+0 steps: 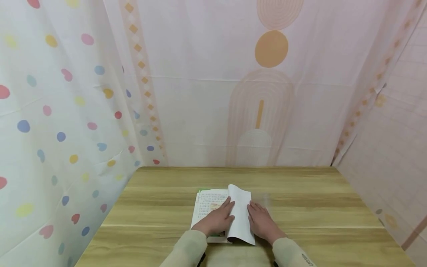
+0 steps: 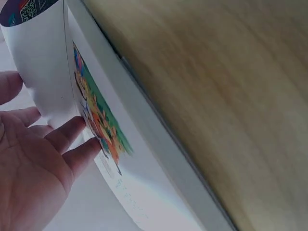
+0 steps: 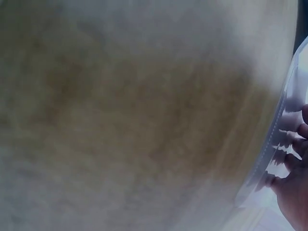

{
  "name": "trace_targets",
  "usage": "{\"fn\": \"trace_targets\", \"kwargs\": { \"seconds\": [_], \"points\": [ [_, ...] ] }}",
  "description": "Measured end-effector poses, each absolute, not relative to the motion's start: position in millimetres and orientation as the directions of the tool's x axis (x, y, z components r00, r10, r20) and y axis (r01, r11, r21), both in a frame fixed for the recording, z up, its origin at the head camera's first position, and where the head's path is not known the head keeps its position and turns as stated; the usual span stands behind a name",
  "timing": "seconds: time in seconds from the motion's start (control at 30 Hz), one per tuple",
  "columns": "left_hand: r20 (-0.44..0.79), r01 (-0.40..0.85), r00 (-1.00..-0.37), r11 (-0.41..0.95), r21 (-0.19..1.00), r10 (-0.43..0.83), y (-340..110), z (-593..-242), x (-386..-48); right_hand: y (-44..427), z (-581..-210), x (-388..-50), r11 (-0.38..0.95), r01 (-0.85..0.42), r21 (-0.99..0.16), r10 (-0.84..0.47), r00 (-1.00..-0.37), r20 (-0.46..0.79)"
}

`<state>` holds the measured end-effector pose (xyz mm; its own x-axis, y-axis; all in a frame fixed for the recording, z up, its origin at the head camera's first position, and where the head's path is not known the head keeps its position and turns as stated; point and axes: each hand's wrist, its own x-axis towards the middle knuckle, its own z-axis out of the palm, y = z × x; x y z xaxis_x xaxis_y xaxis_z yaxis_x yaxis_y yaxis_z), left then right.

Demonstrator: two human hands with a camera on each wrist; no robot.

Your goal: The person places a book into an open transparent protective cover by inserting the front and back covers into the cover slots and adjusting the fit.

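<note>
An open book point(image 1: 208, 202) lies on the table, its left page printed with text; a colourful picture point(image 2: 98, 113) shows in the left wrist view. A white sheet or cover point(image 1: 241, 215) curves up over the book's right part, its lower edge lifted. My left hand point(image 1: 218, 219) point(image 2: 33, 163) rests on the page with extended fingers, the tips beside the white sheet's left side. My right hand point(image 1: 263, 222) point(image 3: 293, 178) lies flat at the sheet's right edge, fingers extended. Under its fingertips in the right wrist view is a clear plastic edge point(image 3: 276, 125) with a dotted seam.
The wooden table point(image 1: 150, 207) extends around the book on every side. Behind it hangs a pale patterned curtain point(image 1: 200, 111), with a dotted curtain point(image 1: 80, 148) at the left and another pale one point(image 1: 383, 148) at the right.
</note>
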<state>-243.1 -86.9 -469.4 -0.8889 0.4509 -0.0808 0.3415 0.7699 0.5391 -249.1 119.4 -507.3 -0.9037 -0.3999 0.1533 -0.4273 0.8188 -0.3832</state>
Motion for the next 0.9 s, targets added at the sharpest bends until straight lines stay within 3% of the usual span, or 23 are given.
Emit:
{"fn": "trace_targets", "kwargs": {
  "seconds": [0.23,0.63,0.9],
  "points": [
    [-0.048,0.339,-0.897,0.756,0.560,0.439,-86.9,-470.3,-242.5,121.1,-511.8,-251.3,0.814,-0.415,-0.406,-0.384,-0.910,0.158],
    [-0.033,0.389,-0.896,0.818,0.424,0.443,-79.1,-471.7,-244.2,118.6,-506.1,-249.9,0.820,-0.377,-0.432,-0.365,-0.924,0.112],
    [-0.097,0.228,-0.920,0.722,0.654,0.379,-85.6,-474.3,-243.6,118.2,-506.4,-248.8,0.829,-0.359,-0.430,-0.356,-0.930,0.089]
  ]
}}
